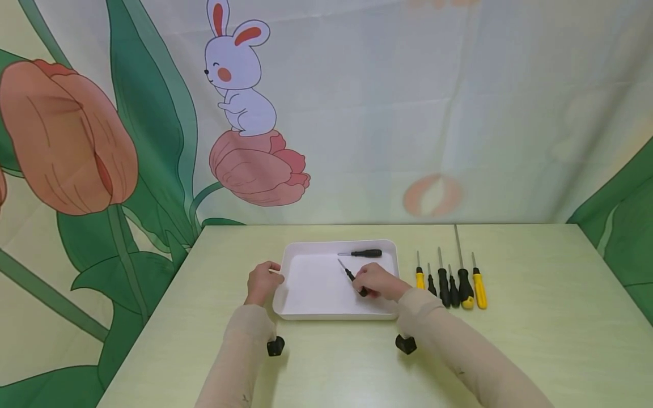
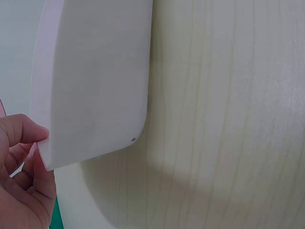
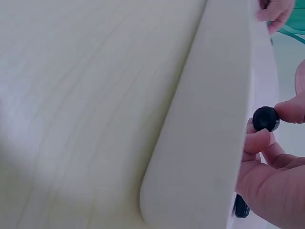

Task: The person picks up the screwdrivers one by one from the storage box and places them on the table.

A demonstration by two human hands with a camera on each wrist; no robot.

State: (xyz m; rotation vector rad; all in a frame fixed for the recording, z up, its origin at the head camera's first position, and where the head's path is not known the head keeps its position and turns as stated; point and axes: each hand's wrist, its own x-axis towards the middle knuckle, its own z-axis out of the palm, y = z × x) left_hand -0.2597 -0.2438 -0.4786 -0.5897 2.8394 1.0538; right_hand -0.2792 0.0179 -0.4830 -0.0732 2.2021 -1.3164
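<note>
A white tray [image 1: 316, 316] sits on the table. My left hand [image 1: 263, 281] pinches its left rim between thumb and fingers, as the left wrist view [image 2: 24, 171] also shows. Over the tray's right half, my right hand [image 1: 378, 281] holds a small black screwdriver [image 1: 349, 274] by the handle, its shaft pointing to the far left. In the right wrist view, the round end of that black handle [image 3: 266, 119] shows between thumb and fingers. Farther back in the tray lies another black screwdriver [image 1: 367, 253], shaft to the left. Whether the held one touches the tray floor I cannot tell.
Right of the tray, several screwdrivers stand in a row, shafts pointing away, among them a yellow one [image 1: 480, 289] and a long black-and-yellow one [image 1: 465, 286]. My right forearm partly covers the row's near left end. Behind the table hangs a printed curtain [image 1: 357, 113].
</note>
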